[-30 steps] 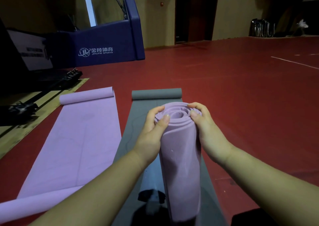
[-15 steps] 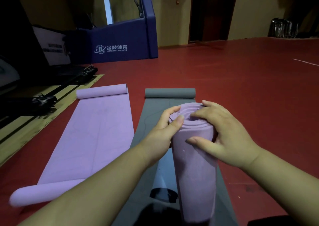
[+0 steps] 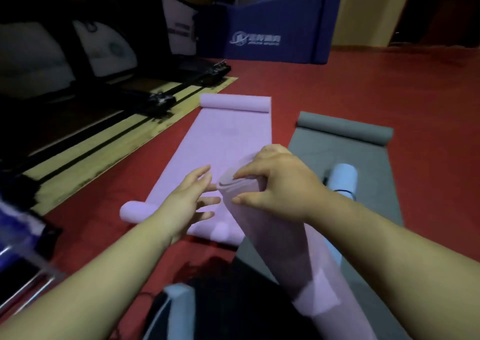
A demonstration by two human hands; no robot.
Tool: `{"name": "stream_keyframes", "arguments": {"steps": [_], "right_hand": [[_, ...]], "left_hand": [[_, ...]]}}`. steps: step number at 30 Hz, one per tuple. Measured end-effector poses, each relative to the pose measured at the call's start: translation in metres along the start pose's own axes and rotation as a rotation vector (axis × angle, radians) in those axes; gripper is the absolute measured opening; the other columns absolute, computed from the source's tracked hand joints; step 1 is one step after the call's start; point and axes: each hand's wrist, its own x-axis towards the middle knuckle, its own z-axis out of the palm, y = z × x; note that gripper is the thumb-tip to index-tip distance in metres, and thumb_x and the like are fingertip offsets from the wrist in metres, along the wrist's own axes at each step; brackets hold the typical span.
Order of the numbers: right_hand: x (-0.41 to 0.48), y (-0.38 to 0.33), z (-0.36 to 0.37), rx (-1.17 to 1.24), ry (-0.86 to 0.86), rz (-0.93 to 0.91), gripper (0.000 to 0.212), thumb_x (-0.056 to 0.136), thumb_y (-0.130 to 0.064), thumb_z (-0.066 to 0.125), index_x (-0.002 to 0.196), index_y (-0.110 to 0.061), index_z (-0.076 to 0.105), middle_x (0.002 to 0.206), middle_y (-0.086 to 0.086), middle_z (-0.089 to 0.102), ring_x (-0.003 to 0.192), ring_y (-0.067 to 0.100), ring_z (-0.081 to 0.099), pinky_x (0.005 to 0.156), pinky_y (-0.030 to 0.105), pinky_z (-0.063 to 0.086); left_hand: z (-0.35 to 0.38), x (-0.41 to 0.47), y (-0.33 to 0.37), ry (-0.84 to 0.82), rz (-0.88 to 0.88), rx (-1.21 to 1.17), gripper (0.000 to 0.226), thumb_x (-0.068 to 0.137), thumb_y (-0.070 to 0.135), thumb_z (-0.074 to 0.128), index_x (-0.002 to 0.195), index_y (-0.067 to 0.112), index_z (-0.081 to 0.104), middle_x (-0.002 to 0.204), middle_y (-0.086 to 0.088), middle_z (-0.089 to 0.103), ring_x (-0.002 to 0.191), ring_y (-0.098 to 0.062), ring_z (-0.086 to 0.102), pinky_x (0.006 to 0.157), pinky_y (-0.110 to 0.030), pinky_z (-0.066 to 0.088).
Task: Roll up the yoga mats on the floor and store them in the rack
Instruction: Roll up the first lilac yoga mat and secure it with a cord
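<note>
A rolled purple yoga mat (image 3: 283, 241) stands tilted in front of me. My right hand (image 3: 280, 186) grips its top end, fingers curled over the rim. My left hand (image 3: 187, 199) hovers just left of the roll with fingers spread, holding nothing. A second purple mat (image 3: 223, 142) lies flat on the red floor, curled at both ends. A grey mat (image 3: 363, 163) lies flat to the right, its far end curled.
A blue padded hoop base (image 3: 275, 35) stands at the back. Dark equipment and black rails (image 3: 166, 98) sit on a wooden strip at the left. A metal-framed object (image 3: 23, 269) is at the lower left. A pale cylinder (image 3: 342, 181) lies on the grey mat.
The view swung left. My left hand came off the roll's top and opened. My right hand keeps hold of the roll, which now leans left over the flat purple mat.
</note>
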Motion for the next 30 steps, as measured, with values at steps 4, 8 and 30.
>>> {"name": "stream_keyframes", "arguments": {"steps": [4, 8, 30], "right_hand": [[0.052, -0.03, 0.099, 0.071, -0.271, -0.068, 0.056, 0.067, -0.078, 0.06, 0.11, -0.045, 0.073, 0.078, -0.02, 0.052, 0.102, 0.014, 0.05, 0.095, 0.041, 0.048], [0.078, -0.054, 0.185, 0.164, -0.493, -0.156, 0.049, 0.069, -0.073, 0.071, 0.111, -0.049, 0.071, 0.085, -0.024, 0.054, 0.111, 0.011, 0.045, 0.098, 0.041, 0.049], [0.092, -0.061, 0.267, 0.186, -0.616, -0.22, 0.055, 0.066, -0.078, 0.06, 0.107, -0.044, 0.073, 0.095, -0.02, 0.062, 0.112, 0.006, 0.049, 0.099, 0.037, 0.049]], "left_hand": [[-0.104, -0.002, -0.086, 0.438, -0.126, 0.017, 0.022, 0.102, 0.037, 0.059, 0.12, 0.026, 0.059, 0.104, -0.005, 0.069, 0.081, -0.019, 0.065, 0.072, -0.034, 0.05], [-0.177, -0.033, -0.191, 0.585, -0.279, 0.174, 0.018, 0.093, 0.021, 0.073, 0.107, 0.016, 0.062, 0.087, -0.012, 0.067, 0.066, -0.018, 0.059, 0.063, -0.03, 0.045], [-0.178, -0.021, -0.357, 0.278, -0.477, 0.644, 0.026, 0.086, 0.052, 0.055, 0.075, 0.03, 0.063, 0.092, -0.001, 0.072, 0.089, -0.023, 0.07, 0.076, -0.034, 0.053]]}}
